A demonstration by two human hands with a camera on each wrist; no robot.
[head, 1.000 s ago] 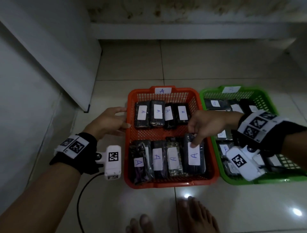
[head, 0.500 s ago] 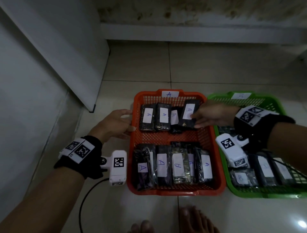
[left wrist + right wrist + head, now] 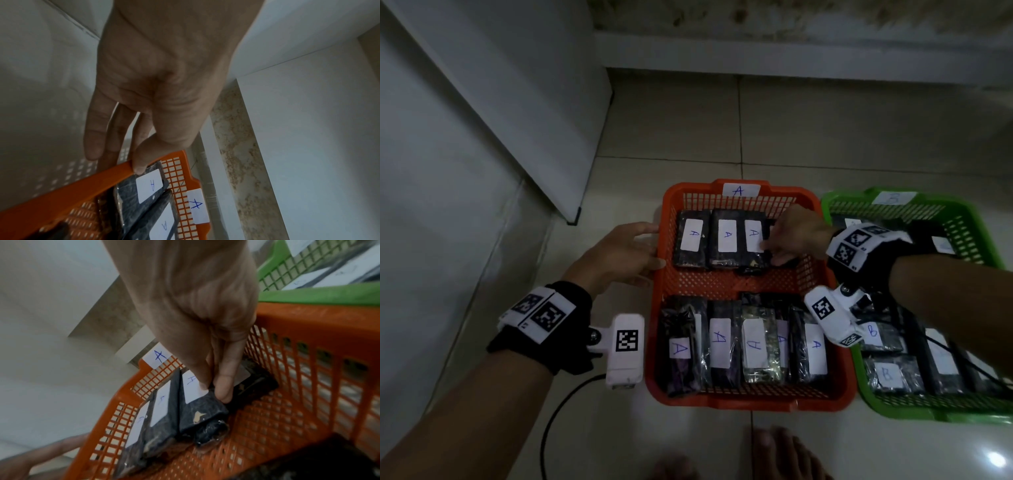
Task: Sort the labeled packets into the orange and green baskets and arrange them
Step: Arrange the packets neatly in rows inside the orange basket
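Note:
The orange basket, tagged A, holds two rows of dark packets with white A labels. My right hand reaches into the back row and pinches the right edge of the third packet labeled A between thumb and forefinger; in the right wrist view that packet lies on top of another dark packet. My left hand holds the basket's left rim, thumb on top and fingers down the outer wall. The green basket, tagged B, stands to the right with B packets.
A white panel leans along the left side. A low step runs across the back. A black cable curls on the tiled floor by my left arm, and bare feet sit just before the orange basket.
My right hand went from the front row to the back row, lifted an A packet there and set it down beside the two left ones. My left hand stayed on the rim.

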